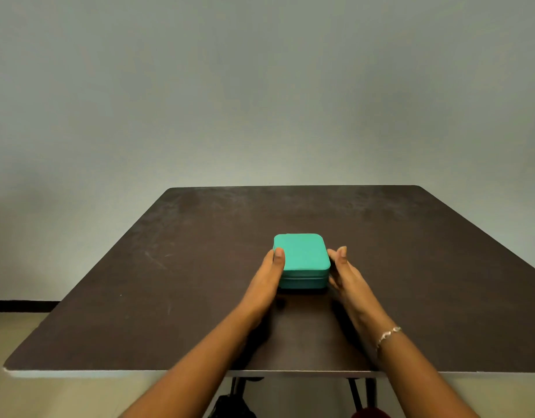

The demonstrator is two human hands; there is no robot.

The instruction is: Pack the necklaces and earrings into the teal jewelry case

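Note:
The teal jewelry case (303,254) lies closed, its zip seam running along the front, in the middle of the dark table (169,282). My left hand (270,277) lies flat against the case's left side with straight fingers and its thumb on the lid's left edge. My right hand (343,274) sits at the case's right side, fingers touching the side wall and thumb raised by the lid's corner. A silver bracelet (386,334) is on my right wrist. No necklaces or earrings are in sight.
The dark tabletop shows scuff marks and has a pale near edge (109,372). A plain wall stands right behind the table. Table legs and dark objects (230,405) show under the near edge.

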